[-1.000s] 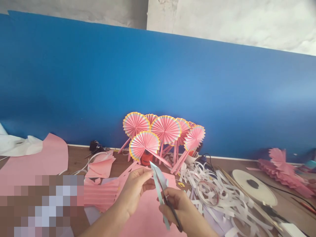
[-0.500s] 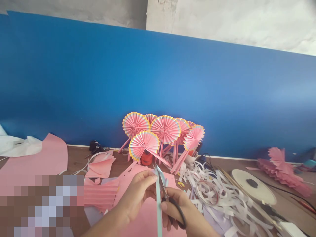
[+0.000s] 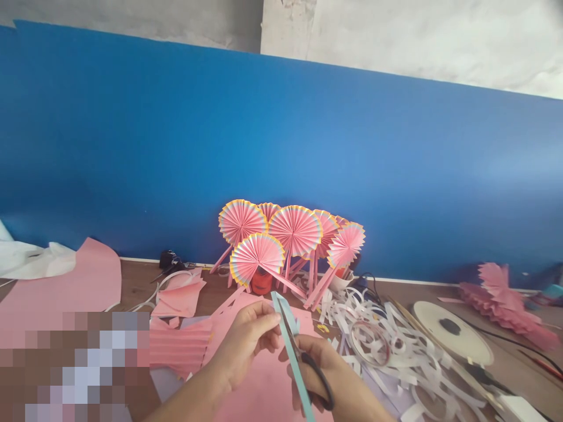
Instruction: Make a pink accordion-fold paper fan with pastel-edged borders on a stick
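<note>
My right hand (image 3: 323,369) grips a pair of scissors (image 3: 313,375) with dark handles, its blades pointing up and to the left. A narrow light-blue paper strip (image 3: 294,351) runs alongside the blades and hangs down past my right fingers. My left hand (image 3: 253,334) pinches this strip near its top, close to the blade tips. Below both hands lies a pink paper sheet (image 3: 246,387). Just beyond them, pink pleated paper fans (image 3: 294,231) with yellow and blue edges stand on pink sticks, around a red container (image 3: 261,282).
White paper strips (image 3: 396,357) lie in a tangled heap to the right, beside a pale round disc (image 3: 453,331). Pink pleated paper (image 3: 505,305) rests far right. More pink paper (image 3: 180,346) lies left. A blue panel (image 3: 281,129) stands behind the table.
The blue strip's lower end has swung to the right, so it now slants across the scissors. Its top has shifted slightly left; both hands stay nearly in place.
</note>
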`<state>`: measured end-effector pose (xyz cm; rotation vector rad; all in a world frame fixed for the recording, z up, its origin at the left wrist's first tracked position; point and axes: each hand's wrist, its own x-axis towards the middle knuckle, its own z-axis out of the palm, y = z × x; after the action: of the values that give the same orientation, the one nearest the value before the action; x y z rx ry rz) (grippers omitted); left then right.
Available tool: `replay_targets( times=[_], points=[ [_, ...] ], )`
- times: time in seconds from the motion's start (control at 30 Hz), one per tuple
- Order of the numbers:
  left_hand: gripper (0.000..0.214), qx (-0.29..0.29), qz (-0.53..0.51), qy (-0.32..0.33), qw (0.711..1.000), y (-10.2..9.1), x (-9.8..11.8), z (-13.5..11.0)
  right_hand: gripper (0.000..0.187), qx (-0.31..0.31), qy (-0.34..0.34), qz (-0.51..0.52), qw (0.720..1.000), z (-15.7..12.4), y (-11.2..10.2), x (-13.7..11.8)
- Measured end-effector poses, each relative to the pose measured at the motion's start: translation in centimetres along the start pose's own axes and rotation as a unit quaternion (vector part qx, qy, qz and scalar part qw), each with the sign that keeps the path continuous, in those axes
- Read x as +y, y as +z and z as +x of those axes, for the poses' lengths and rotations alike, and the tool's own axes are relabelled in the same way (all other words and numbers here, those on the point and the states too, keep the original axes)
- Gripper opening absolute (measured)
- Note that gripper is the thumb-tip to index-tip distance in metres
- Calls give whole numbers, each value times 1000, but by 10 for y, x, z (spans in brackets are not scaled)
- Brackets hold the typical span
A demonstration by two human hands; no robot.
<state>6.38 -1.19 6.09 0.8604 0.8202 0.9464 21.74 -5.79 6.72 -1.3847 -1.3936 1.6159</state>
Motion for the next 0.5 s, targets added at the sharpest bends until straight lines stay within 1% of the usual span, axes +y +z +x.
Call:
replay_targets(
  times=[0.13, 0.33, 0.5],
  points=[
    [18, 2, -6, 0, 1000, -1, 0, 1, 23, -28, 2, 0, 1000, 6, -2, 3],
    [16, 0, -7, 7, 1000, 1, 1, 0, 21, -7, -11, 21, 1000, 16, -1, 17],
    [14, 22, -7, 28, 999, 0, 0, 0, 21, -5, -27, 49, 998, 22, 0, 29]
  ],
)
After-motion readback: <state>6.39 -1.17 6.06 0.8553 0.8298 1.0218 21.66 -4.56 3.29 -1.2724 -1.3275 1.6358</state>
